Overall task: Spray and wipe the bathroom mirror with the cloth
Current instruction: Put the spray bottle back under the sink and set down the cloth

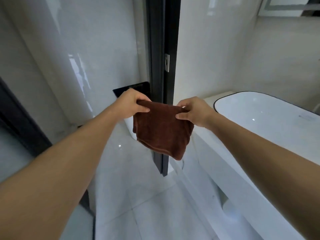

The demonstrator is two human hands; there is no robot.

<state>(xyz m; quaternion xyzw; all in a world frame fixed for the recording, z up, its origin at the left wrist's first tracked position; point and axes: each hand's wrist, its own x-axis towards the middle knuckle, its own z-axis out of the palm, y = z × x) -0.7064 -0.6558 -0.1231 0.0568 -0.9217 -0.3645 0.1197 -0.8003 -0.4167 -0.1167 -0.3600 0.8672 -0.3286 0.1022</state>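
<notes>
A folded brown cloth (161,130) hangs in the air at the middle of the view. My left hand (131,104) pinches its upper left corner. My right hand (194,111) pinches its upper right corner, thumb in front. Both arms are stretched forward. The lower edge of a mirror or cabinet (290,6) shows at the top right corner. No spray bottle is in view.
A white basin with a thin black rim (259,108) sits on a white counter at the right. A dark door frame (162,49) stands straight ahead behind the cloth. Glossy pale wall tiles are at the left, pale floor tiles below.
</notes>
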